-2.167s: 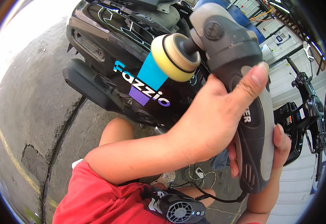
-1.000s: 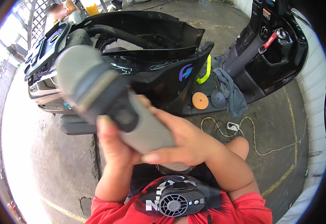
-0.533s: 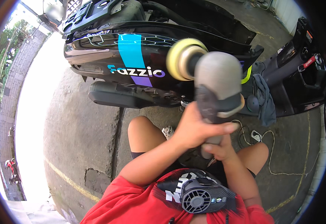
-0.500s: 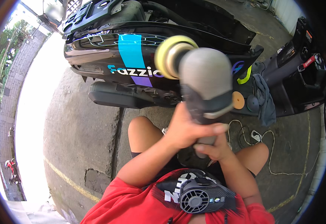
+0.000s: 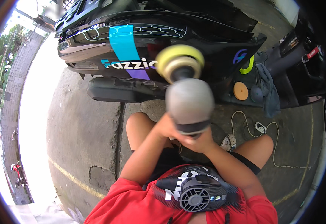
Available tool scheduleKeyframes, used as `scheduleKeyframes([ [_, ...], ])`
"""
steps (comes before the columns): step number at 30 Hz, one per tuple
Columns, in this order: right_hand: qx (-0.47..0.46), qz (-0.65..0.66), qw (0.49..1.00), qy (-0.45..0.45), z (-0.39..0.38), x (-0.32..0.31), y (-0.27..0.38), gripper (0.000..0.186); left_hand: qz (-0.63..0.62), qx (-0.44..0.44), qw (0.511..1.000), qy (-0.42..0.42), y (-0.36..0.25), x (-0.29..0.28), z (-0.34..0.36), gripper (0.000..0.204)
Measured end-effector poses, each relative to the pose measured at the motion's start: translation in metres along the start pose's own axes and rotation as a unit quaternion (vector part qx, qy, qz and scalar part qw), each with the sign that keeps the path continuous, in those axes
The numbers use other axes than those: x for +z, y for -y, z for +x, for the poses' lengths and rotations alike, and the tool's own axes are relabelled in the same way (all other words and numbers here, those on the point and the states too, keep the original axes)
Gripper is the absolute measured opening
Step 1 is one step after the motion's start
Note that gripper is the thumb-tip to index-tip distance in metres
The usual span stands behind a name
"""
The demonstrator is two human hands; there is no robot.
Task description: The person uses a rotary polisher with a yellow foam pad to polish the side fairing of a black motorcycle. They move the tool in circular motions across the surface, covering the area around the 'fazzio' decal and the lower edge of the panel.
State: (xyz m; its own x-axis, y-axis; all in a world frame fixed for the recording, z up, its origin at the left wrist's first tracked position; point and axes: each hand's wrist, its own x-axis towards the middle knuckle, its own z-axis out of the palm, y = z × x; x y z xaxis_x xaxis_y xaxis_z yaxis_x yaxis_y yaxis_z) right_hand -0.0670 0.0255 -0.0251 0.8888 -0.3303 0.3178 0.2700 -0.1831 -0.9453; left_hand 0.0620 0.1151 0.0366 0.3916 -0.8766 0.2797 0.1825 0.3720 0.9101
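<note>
Between both my hands is an electric polisher with a grey rounded body, black lower part and round yellow foam pad. My left hand is wrapped round its left side. My right hand closes on it from the right, its fingers partly hidden beneath the body. The pad stands in front of a glossy black scooter side panel with a turquoise and purple stripe and lettering. I cannot tell whether the pad touches the panel. Polisher and pad are a little blurred.
An orange foam pad, a dark round pad and a grey-blue cloth lie on the scooter's footboard at the right. A pale cord with a white socket block runs over the concrete. A small fan hangs at my chest.
The polisher's body has come left and been turned, so the pad now points away from me instead of to the left. My hands stay on it. The whole view has shifted slightly.
</note>
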Motion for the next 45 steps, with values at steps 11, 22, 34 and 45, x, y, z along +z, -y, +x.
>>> scheduleKeyframes([
  [11, -0.040, -0.029, 0.998, 0.030, 0.049, 0.045, 0.027, 0.088, -0.055, 0.119, 0.986, 0.103, -0.032, -0.070, -0.012, 0.106],
  [22, 0.015, -0.065, 0.997, 0.035, 0.063, 0.018, 0.120, 0.081, -0.178, 0.085, 0.980, -0.013, -0.071, -0.014, 0.006, 0.103],
  [34, 0.103, -0.019, 0.979, 0.173, 0.084, 0.001, 0.165, 0.076, -0.209, 0.062, 0.967, -0.130, -0.126, 0.010, 0.008, 0.093],
  [45, 0.210, 0.338, 0.909, 0.121, 0.034, -0.084, 0.161, 0.075, -0.070, -0.140, 0.983, -0.095, -0.111, 0.091, 0.061, 0.051],
])
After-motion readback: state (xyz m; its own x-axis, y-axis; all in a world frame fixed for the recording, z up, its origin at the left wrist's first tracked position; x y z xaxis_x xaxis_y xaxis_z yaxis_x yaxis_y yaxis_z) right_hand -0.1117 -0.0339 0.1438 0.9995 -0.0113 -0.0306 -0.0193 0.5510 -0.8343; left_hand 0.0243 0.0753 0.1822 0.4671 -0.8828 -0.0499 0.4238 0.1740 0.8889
